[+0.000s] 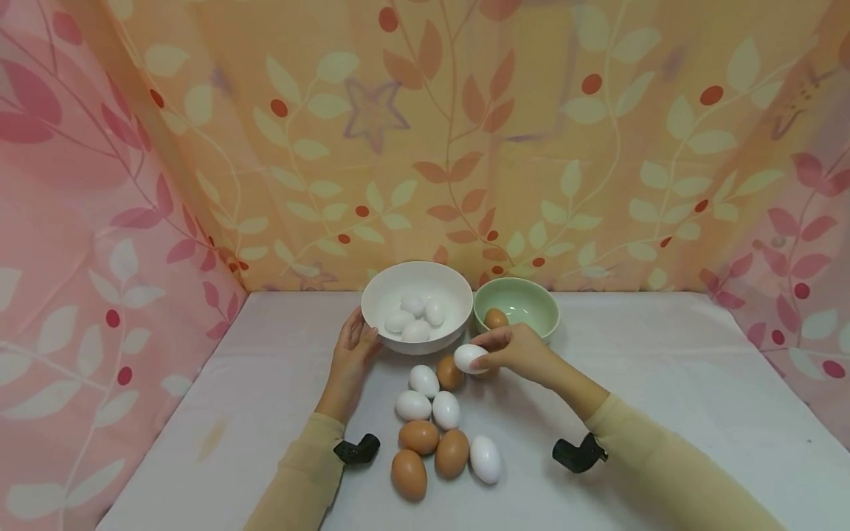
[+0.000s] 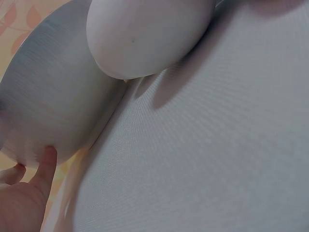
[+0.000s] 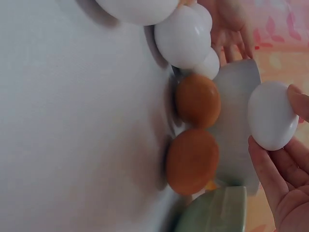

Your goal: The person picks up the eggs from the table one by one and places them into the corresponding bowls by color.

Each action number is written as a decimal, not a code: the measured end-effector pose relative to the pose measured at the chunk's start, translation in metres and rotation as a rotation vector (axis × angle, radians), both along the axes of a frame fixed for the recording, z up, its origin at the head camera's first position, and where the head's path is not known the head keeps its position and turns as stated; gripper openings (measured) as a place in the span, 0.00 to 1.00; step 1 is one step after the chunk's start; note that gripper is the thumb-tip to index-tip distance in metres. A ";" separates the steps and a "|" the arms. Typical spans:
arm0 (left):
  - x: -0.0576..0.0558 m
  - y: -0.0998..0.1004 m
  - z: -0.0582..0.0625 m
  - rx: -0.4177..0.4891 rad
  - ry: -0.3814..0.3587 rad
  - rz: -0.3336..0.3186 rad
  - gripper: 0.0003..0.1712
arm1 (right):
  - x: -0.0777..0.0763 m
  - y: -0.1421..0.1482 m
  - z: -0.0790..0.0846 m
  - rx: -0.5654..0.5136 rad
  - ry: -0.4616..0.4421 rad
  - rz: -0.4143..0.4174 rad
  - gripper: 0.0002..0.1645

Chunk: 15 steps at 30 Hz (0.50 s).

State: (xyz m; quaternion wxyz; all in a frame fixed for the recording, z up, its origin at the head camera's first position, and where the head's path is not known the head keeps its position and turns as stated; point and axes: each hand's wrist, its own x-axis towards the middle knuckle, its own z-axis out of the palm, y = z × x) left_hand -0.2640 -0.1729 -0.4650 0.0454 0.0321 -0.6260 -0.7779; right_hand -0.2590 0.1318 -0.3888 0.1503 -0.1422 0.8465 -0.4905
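My right hand [image 1: 521, 355] pinches a white egg [image 1: 468, 358] between thumb and fingers, held in front of the bowls. The right wrist view shows this egg [image 3: 273, 116] gripped at its sides. My left hand [image 1: 350, 360] rests against the left outer wall of a white bowl [image 1: 418, 274], its fingers and thumb touching the outside. Several white eggs [image 1: 415, 330] lie in that bowl. Beside it stands a green bowl [image 1: 541, 310] with a brown egg [image 1: 496, 318] in it. Just below the held egg is a brown egg [image 1: 448, 374] on the table.
More white eggs [image 1: 413, 405] and brown eggs [image 1: 452, 453] lie grouped on the white tablecloth [image 1: 598, 457] between my forearms. Another brown egg is partly hidden behind my right fingers. Patterned curtains [image 1: 451, 147] close off the back and sides.
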 end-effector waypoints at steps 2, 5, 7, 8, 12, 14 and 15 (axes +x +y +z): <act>0.000 0.000 0.000 0.002 -0.007 0.004 0.38 | -0.002 -0.001 0.004 0.003 0.010 0.003 0.25; 0.001 0.000 0.000 0.004 -0.014 0.010 0.37 | -0.006 -0.001 0.010 -0.005 0.023 -0.003 0.25; 0.001 0.000 0.001 0.000 -0.017 0.007 0.37 | -0.008 -0.002 0.013 -0.006 0.037 -0.008 0.25; 0.001 0.000 0.001 -0.006 -0.016 0.004 0.37 | -0.009 -0.002 0.015 -0.005 0.039 -0.015 0.25; 0.001 0.000 0.002 -0.015 -0.015 -0.009 0.37 | -0.014 -0.007 0.021 0.023 0.050 -0.029 0.25; 0.001 0.000 0.002 -0.018 -0.013 -0.009 0.37 | -0.016 -0.010 0.024 0.045 0.065 -0.037 0.26; 0.001 0.000 0.002 -0.016 -0.013 -0.009 0.37 | -0.017 -0.011 0.025 0.055 0.076 -0.038 0.26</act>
